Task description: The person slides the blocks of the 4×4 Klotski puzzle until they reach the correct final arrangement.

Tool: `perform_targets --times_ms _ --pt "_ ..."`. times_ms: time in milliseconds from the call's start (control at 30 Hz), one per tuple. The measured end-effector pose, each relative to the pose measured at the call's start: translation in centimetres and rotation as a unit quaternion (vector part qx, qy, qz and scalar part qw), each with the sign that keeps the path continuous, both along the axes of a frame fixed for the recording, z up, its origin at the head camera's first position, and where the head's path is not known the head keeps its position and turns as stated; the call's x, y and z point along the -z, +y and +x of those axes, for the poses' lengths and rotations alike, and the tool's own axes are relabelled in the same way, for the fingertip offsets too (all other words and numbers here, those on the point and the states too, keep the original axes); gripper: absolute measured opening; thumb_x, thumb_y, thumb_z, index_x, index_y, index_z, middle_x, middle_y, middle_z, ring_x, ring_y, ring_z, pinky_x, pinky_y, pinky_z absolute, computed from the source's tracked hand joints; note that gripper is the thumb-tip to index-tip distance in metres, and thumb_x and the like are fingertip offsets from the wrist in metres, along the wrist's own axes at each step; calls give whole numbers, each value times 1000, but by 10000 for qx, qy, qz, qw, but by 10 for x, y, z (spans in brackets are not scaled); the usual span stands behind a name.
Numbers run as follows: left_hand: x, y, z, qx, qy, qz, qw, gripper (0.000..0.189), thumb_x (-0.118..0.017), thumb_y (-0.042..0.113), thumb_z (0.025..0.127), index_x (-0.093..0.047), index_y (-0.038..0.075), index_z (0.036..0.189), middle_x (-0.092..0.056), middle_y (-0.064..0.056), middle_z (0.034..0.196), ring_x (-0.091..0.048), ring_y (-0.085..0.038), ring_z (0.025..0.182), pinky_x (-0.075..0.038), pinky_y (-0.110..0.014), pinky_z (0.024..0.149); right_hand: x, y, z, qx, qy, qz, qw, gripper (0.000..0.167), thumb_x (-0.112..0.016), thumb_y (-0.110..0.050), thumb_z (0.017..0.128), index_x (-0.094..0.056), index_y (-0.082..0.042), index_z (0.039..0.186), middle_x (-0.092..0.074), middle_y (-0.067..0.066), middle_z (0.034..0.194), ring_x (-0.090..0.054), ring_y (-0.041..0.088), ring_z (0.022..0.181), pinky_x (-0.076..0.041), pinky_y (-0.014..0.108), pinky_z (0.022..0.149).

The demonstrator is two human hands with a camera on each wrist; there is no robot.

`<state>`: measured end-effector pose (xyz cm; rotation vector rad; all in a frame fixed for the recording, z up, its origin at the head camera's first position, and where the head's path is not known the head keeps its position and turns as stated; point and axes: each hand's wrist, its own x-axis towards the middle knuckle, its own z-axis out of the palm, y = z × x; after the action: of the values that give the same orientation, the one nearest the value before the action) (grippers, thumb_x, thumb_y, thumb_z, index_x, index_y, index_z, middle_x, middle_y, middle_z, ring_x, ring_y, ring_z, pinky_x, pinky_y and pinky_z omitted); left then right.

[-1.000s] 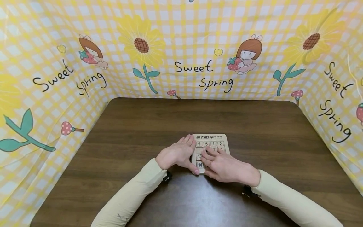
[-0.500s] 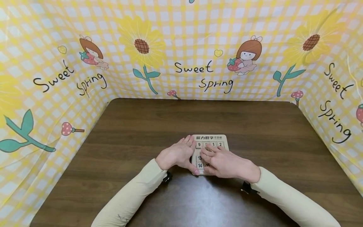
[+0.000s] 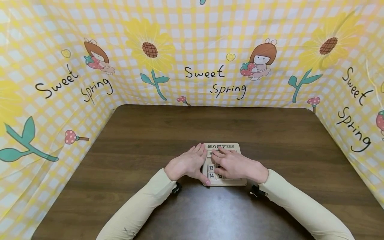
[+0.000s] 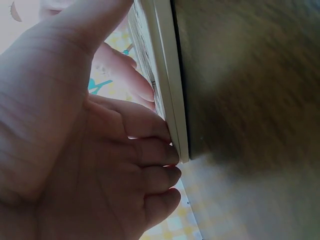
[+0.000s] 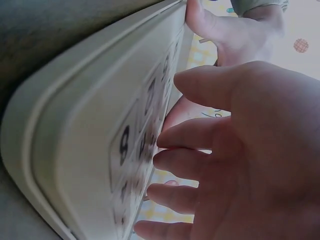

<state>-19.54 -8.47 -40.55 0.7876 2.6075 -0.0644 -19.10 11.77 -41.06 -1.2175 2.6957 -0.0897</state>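
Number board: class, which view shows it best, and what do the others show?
The head view: the number board lies face up, tiles 13 and 14 legible, though the right hand covers part. The left wrist view shows mainly its edge; the right wrist view shows a corner and slanted, blurred numbers.

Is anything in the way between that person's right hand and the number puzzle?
Nothing visible. The right hand is directly over the number puzzle, while the left hand lies along the puzzle's left edge, not between them.

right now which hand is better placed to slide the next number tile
Probably the right hand: its fingers reach over the number tiles, while the left hand rests along the left edge of the board.
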Motion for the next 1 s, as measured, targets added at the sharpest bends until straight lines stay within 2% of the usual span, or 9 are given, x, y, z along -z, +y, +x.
perform_targets --times_ms 433,1000 --pt "0 0 1 23 79 12 10000 127 -67 78 69 -18 -2 155 -8 -21 164 -8 -30 154 -13 -39 127 2 -2 1 78 -61 32 9999 59 -52 -38 100 -42 -3 147 -38 17 156 -29 41 146 -33 63 112" --pt "1 -1 2 30 136 9 9999 128 -68 76 70 -15 -3 155 -9 -22 164 -8 -30 154 -14 -39 127 1 0 20 -59 42 84 9999 58 -51 -40 100 -46 -5 146 -41 14 155 -31 38 146 -31 64 113"
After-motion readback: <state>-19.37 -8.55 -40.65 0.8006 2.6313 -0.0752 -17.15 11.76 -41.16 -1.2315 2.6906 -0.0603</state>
